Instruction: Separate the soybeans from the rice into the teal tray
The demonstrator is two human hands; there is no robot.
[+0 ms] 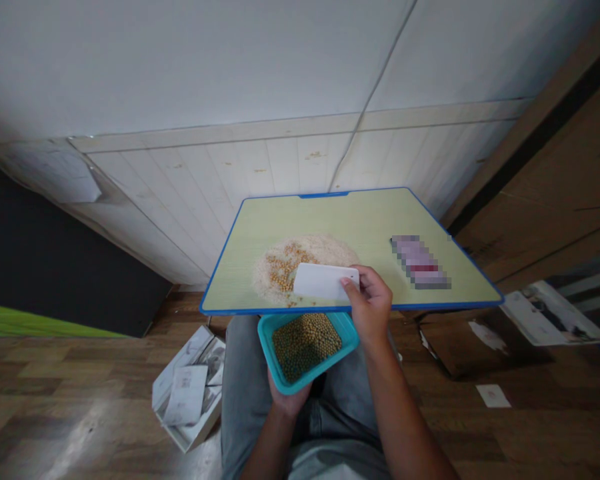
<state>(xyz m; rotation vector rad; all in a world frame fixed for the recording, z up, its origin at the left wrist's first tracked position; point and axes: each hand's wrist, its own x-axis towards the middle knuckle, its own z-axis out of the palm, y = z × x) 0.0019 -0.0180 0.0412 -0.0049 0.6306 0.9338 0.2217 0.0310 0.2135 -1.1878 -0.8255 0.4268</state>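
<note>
My right hand [373, 300] pinches a white flat scraper [320, 281] by its right end, thumb on top. The scraper is over the near part of a spread of pale rice-like grains [333, 250]. Yellow beans [281, 275] lie among the grains, mostly left of the scraper. Below the table's front edge, my left hand [290, 398] supports a teal plastic basin [351, 333] from beneath, its fingers mostly hidden. Many yellowish beans [307, 340] fill the bottom of the basin, which sits above my lap.
The small table [350, 213] has a pale green top and blue rim. A blurred-out rectangular object [420, 261] lies on its right side. A white wall stands behind. On the floor at left is an open white box [193, 390]; a brown carton [473, 343] is at right.
</note>
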